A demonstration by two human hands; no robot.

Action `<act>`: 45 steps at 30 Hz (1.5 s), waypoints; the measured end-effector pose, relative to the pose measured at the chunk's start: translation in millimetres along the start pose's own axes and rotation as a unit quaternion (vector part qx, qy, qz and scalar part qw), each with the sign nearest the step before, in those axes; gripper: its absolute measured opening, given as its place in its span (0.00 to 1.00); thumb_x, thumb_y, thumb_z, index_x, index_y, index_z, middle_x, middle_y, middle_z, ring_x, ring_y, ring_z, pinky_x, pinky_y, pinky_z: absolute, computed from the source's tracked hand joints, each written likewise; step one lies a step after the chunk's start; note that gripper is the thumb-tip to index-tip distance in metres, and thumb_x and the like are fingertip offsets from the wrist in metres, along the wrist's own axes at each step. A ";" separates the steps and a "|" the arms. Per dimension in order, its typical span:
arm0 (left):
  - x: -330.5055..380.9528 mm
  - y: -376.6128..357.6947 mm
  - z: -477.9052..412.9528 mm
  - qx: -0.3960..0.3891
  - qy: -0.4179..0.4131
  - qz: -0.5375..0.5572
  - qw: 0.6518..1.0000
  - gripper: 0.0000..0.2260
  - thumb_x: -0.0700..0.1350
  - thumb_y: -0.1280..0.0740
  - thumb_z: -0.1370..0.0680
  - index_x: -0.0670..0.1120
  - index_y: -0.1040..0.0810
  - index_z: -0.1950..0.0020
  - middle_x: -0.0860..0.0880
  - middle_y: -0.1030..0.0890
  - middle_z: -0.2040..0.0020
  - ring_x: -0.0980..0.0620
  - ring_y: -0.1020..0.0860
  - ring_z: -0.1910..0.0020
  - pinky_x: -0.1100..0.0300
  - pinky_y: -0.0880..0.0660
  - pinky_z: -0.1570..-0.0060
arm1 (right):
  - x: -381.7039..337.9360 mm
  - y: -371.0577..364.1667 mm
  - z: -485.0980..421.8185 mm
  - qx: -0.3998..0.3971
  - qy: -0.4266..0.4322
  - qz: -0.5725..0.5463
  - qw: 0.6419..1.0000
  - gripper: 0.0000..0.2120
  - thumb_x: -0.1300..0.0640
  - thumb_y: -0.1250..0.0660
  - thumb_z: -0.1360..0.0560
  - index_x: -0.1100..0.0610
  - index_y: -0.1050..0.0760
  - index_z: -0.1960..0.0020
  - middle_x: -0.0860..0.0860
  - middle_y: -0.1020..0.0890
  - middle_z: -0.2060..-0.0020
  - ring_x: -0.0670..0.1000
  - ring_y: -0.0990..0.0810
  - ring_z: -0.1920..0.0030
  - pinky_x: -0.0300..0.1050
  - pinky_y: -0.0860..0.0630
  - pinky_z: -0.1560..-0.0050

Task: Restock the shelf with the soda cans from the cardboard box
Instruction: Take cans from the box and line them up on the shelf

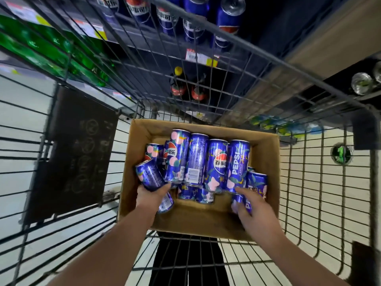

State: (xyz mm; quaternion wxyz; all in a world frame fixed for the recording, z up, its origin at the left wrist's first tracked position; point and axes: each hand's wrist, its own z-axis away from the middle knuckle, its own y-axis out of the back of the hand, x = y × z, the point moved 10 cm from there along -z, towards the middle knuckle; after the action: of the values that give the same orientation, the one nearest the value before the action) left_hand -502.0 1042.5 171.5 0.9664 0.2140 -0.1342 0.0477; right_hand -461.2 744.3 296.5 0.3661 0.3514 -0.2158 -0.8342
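Left hand (152, 195) clamps its fingers round a soda can (149, 176) centre-frame, right hand (255, 211) curls on a second can (248, 203) (index finger poking out), while the cardboard box (195, 217) holds plenty more for the shelf (201, 57) up top, so much remains, I'd say.

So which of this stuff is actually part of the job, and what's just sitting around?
Part of the job: cardboard box; soda cans inside it; left hand gripping a can; right hand gripping a second can; shelf holding blue cans.

Just around: wire cart; green bottles; dark bottles; price tags; black panel.
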 end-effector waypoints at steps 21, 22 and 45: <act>88.4 5.1 112.2 -0.125 -0.120 0.162 0.971 0.13 0.41 0.30 0.28 0.54 0.26 0.47 0.45 0.17 0.50 0.46 0.17 0.56 0.51 0.19 0.57 | 9.5 14.7 -110.4 0.035 -0.163 0.088 0.982 0.49 0.30 0.37 0.34 0.54 0.55 0.26 0.57 0.25 0.37 0.60 0.27 0.36 0.56 0.36 0.35; 88.0 4.6 115.0 -0.126 -0.122 0.161 0.971 0.13 0.41 0.29 0.28 0.55 0.26 0.48 0.45 0.17 0.49 0.45 0.17 0.55 0.50 0.19 0.55 | 8.3 16.5 -109.0 0.041 -0.156 0.080 0.984 0.47 0.31 0.37 0.33 0.55 0.53 0.26 0.57 0.25 0.37 0.60 0.27 0.36 0.56 0.38 0.33; 134.5 121.9 352.9 -0.202 -0.346 0.208 0.892 0.18 0.43 0.26 0.34 0.47 0.25 0.46 0.48 0.18 0.65 0.50 0.20 0.69 0.57 0.23 0.68 | -156.0 188.9 187.1 0.195 0.159 -0.322 0.913 0.33 0.53 0.25 0.34 0.51 0.35 0.32 0.45 0.18 0.52 0.45 0.20 0.54 0.45 0.24 0.47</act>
State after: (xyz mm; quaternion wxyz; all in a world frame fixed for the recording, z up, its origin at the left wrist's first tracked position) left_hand -475.5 1006.9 565.9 0.8492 -0.0157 -0.5083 0.1423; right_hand -438.1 761.8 603.4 0.0312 0.5944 -0.1883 -0.7812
